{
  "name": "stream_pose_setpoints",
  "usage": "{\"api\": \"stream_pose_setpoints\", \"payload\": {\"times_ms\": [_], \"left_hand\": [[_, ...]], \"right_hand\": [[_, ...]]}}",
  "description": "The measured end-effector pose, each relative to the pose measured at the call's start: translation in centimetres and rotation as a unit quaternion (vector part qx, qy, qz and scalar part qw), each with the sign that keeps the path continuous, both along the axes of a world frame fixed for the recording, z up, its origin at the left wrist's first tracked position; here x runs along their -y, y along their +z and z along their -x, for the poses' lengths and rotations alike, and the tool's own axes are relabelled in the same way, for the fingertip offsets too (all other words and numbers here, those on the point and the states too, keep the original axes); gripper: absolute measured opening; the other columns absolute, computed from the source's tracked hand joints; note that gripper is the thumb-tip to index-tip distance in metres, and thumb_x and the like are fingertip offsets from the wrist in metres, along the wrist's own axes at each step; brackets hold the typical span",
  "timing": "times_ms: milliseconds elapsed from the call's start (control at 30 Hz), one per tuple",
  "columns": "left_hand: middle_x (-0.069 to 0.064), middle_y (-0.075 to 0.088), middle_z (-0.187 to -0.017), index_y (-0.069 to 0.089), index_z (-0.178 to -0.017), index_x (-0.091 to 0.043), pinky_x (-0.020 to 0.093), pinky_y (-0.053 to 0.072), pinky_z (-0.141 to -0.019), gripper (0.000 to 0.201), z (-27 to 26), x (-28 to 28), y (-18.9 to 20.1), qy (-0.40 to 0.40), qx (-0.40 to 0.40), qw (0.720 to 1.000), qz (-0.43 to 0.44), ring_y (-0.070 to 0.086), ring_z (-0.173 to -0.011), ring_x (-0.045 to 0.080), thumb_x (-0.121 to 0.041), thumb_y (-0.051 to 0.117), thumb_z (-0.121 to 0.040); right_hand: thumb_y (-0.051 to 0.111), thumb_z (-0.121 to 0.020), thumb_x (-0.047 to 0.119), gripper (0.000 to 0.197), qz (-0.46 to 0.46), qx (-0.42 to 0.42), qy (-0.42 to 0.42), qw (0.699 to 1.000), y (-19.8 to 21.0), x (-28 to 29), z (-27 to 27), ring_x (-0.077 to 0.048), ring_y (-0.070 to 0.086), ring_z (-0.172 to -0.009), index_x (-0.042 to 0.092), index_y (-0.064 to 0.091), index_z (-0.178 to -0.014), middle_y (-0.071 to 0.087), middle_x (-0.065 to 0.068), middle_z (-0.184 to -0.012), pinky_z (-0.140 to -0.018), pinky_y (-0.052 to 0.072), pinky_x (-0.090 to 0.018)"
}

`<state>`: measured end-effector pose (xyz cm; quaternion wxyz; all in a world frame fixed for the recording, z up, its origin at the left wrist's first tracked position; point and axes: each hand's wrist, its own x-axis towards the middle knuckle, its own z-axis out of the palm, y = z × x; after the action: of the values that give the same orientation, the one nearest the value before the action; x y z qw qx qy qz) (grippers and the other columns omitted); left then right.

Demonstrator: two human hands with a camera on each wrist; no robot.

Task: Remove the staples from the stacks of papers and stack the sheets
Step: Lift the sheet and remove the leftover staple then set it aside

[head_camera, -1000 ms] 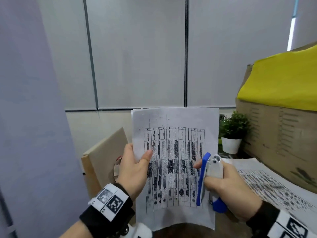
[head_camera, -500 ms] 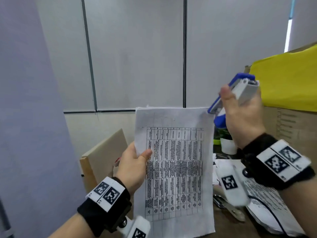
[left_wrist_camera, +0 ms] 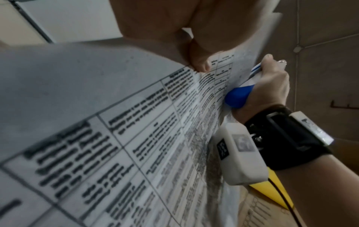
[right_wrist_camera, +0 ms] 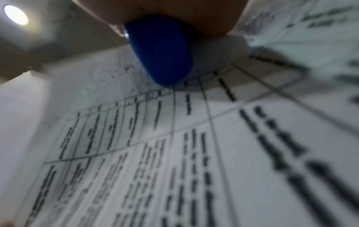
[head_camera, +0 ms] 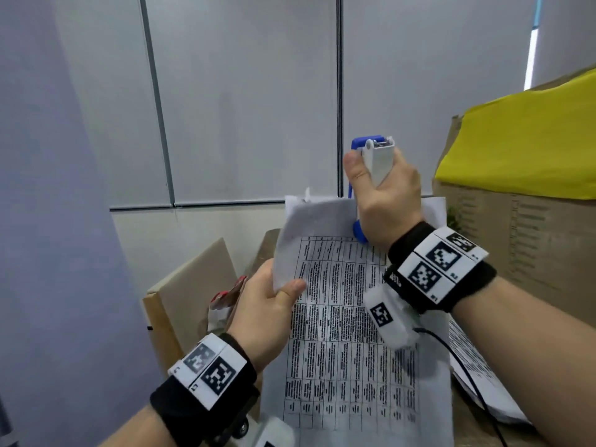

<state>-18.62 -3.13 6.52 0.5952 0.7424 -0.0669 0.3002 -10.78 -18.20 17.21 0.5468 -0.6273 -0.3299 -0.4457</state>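
Grey wall panels behind. The left hand (head_camera: 264, 304) pinches the paper stack (head_camera: 351, 333), top sheet bent back. The right hand (head_camera: 387, 201) grips the staple remover (head_camera: 375, 162) w/ curled fingers, above the top edge. Step looks like finding the staple; next, probably bring the tool's tip to it.

Two bare hands at work, a left hand (head_camera: 263, 309) and a right hand (head_camera: 385, 201), each above one black wristband with white coded tags; one blue-and-white plastic staple remover (head_camera: 374, 156); one held-up bundle of white printed table sheets (head_camera: 348, 359), its sheet count not readable; one further spread of printed papers (head_camera: 474, 359) on the desk; two brown cardboard boxes (head_camera: 190, 285), (head_camera: 529, 240); one yellow cloth (head_camera: 529, 140)
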Motion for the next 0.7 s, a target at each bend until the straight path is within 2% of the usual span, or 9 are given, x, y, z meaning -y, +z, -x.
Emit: {"api": "stream_pose_setpoints", "payload": {"times_ms": [67,133,233,300,400,500,567,633,700], "left_hand": [[-0.004,0.075,-0.106,0.066,-0.108,-0.025,0.048,0.051,-0.097,0.018,-0.1,-0.1,-0.2,-0.002,-0.005,1.0,0.005,0.069,-0.105,0.018,-0.015,0.059,-0.094],[-0.006,0.076,-0.103,0.067,-0.107,-0.023,0.043,0.052,-0.093,0.023,-0.5,-0.3,-0.6,-0.003,-0.032,0.999,0.012,0.07,-0.102,0.017,-0.006,0.056,-0.097],[-0.008,0.076,-0.098,0.065,-0.102,-0.022,0.024,0.052,-0.08,0.02,-1.2,-0.4,-1.0,0.002,-0.089,0.995,0.044,0.071,-0.096,0.009,-0.005,0.055,-0.098],[-0.003,0.076,-0.103,0.065,-0.104,-0.019,0.03,0.053,-0.087,0.016,-1.7,-0.7,-1.1,0.008,-0.11,0.992,0.055,0.07,-0.099,0.013,-0.007,0.057,-0.097],[0.01,0.075,-0.102,0.064,-0.109,-0.011,0.049,0.054,-0.091,0.014,-2.3,-0.8,-1.1,0.002,-0.141,0.987,0.071,0.07,-0.098,0.03,-0.01,0.06,-0.095],[0.017,0.072,-0.109,0.062,-0.116,-0.007,0.055,0.053,-0.092,0.028,-3.1,-0.7,-1.5,0.005,-0.178,0.98,0.086,0.067,-0.103,0.037,-0.018,0.065,-0.091],[0.02,0.072,-0.104,0.064,-0.11,-0.005,0.058,0.053,-0.092,0.018,-3.5,-0.9,-2.0,0.008,-0.197,0.977,0.085,0.068,-0.1,0.039,-0.012,0.061,-0.094],[0.023,0.072,-0.101,0.065,-0.106,-0.002,0.06,0.052,-0.092,0.013,-3.8,-1.6,-2.5,0.021,-0.214,0.973,0.088,0.068,-0.099,0.042,-0.007,0.059,-0.096],[0.023,0.071,-0.104,0.065,-0.109,0.001,0.058,0.051,-0.095,0.016,-3.9,-2.5,-2.9,0.033,-0.227,0.968,0.104,0.067,-0.1,0.041,-0.005,0.058,-0.096]], "right_hand": [[0.054,-0.089,0.048,0.022,0.012,-0.024,-0.011,1.0,-0.1,-0.1,-0.4,0.0,0.051,-0.055,0.03,0.051,-0.076,0.052,0.013,-0.058,-0.057,0.036,-0.015],[0.055,-0.09,0.048,0.026,0.041,-0.079,-0.014,0.996,-0.3,-0.3,-1.0,-0.01,0.057,-0.067,0.023,0.057,-0.085,0.06,0.007,-0.069,-0.065,0.044,-0.026],[0.059,-0.087,0.046,0.03,0.009,-0.168,0.053,0.984,-0.7,-0.6,-2.1,-0.022,0.062,-0.081,0.016,0.061,-0.092,0.065,0.0,-0.081,-0.079,0.051,-0.041],[0.06,-0.089,0.04,0.028,-0.042,-0.211,0.068,0.974,-1.3,-0.5,-2.7,-0.023,0.062,-0.08,0.012,0.064,-0.092,0.068,-0.008,-0.087,-0.081,0.051,-0.042],[0.059,-0.089,0.042,0.023,-0.048,-0.245,0.042,0.967,-2.7,0.3,-3.7,-0.019,0.058,-0.075,0.02,0.06,-0.087,0.063,-0.001,-0.081,-0.078,0.05,-0.039],[0.048,-0.085,0.058,0.045,0.147,-0.181,-0.055,0.971,-4.5,1.4,-4.1,-0.023,0.058,-0.097,0.02,0.06,-0.105,0.064,0.0,-0.101,-0.093,0.046,-0.046],[0.036,-0.081,0.066,0.062,0.279,-0.117,-0.108,0.947,-5.6,2.0,-4.4,-0.021,0.05,-0.118,0.021,0.058,-0.117,0.06,0.0,-0.12,-0.107,0.033,-0.049],[0.039,-0.081,0.066,0.061,0.242,-0.114,-0.09,0.959,-6.3,2.9,-4.9,-0.025,0.053,-0.114,0.018,0.059,-0.115,0.062,-0.004,-0.117,-0.104,0.037,-0.051],[0.053,-0.085,0.055,0.049,0.081,-0.162,-0.066,0.981,-6.6,4.0,-4.9,-0.028,0.06,-0.095,0.012,0.06,-0.108,0.066,-0.009,-0.1,-0.09,0.048,-0.045]]}}
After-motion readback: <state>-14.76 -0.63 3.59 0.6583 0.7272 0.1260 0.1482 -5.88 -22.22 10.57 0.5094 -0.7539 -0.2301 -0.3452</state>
